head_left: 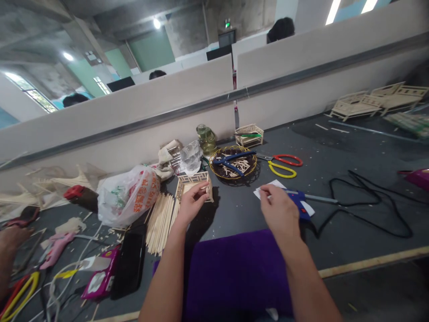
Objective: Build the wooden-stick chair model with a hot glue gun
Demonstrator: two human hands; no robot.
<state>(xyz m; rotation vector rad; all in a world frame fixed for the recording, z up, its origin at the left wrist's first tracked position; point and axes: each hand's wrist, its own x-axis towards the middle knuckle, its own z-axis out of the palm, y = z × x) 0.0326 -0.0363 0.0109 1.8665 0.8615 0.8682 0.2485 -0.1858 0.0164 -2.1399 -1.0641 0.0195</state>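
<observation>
My left hand (192, 203) is at the right side of a miniature bench (187, 179) made of pale wooden sticks. Its fingers are curled and closed on the bench's right end, partly covering it. My right hand (279, 208) is closed, thumb and fingertips pinched together over a small white paper (277, 183). What lies in that pinch is too small to make out. Beside and partly behind the right hand lies a blue glue gun (300, 203) with a grey glue stick in its back. A bundle of thin wooden sticks (161, 223) lies left of my left forearm.
A yellow-rimmed basket (234, 176) holds stick pieces and blue pliers (236, 158), near red-and-yellow scissors (281, 165). Behind are a green jar (206, 139) and another miniature bench (250, 135). Left are a plastic bag (129, 194), a phone (129, 261) and another person's hand (13, 243).
</observation>
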